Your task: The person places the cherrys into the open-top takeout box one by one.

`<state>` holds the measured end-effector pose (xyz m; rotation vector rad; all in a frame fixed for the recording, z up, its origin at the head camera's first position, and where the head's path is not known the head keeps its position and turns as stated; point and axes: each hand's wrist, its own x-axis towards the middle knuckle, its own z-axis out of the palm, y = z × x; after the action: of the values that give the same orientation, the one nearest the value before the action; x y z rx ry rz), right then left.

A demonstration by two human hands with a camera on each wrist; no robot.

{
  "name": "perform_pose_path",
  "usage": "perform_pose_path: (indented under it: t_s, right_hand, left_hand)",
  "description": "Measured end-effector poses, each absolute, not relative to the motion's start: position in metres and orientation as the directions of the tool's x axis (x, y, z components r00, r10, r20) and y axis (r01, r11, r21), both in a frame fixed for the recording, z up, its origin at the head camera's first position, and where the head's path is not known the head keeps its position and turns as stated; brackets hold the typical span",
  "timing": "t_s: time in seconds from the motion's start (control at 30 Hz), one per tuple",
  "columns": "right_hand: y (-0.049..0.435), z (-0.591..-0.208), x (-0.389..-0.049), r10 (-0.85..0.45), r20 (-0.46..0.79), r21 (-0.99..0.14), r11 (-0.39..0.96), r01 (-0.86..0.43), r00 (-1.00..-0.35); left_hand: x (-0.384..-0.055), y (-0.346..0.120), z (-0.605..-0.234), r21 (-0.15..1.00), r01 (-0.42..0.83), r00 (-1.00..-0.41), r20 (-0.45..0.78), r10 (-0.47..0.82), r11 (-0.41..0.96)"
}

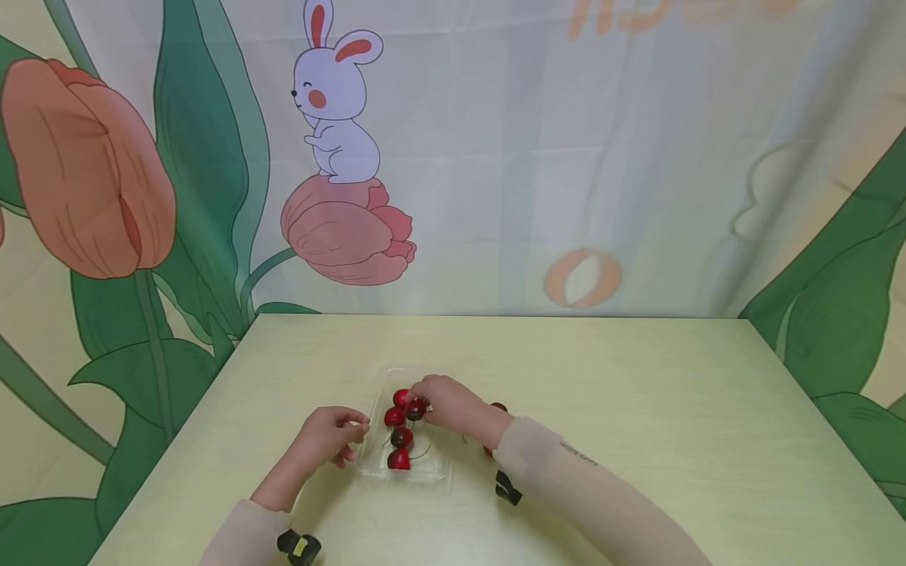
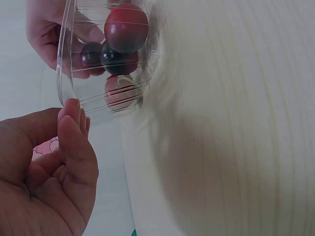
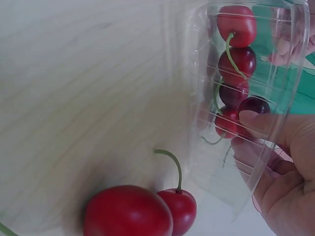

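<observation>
A clear plastic box (image 1: 435,477) stands on the table with several red cherries (image 1: 399,459) in a row inside, some with green stems. The left hand (image 1: 329,436) is at the box's left side; in the left wrist view its thumb and fingertips pinch the rim (image 2: 64,93). Reaching into the box from the other side, the right hand (image 1: 449,405) pinches a dark red cherry (image 3: 255,104) between thumb and fingers. That cherry is just above or against the others; whether it touches them I cannot tell.
Right of the box, partly hidden by the right forearm, more cherries (image 1: 499,407) lie on the pale wooden table (image 1: 637,409). Two of them, a large cherry (image 3: 128,211) and a stemmed cherry (image 3: 179,209), show close up in the right wrist view. A printed curtain (image 1: 481,157) hangs behind the table.
</observation>
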<state>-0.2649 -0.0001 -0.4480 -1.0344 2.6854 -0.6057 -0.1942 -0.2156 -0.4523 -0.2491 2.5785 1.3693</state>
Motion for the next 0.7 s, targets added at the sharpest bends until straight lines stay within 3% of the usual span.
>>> perform_pose_path:
  t_s: [0.7]
  right_hand:
    - [-0.0058, -0.4584, -0.2687, -0.691, -0.013, -0.383, 0.671, -0.635, -0.723]
  left_hand:
    - [-0.1939, -0.2146, -0.4534, 0.802, -0.236, -0.967, -0.252, -0.048, 0.549]
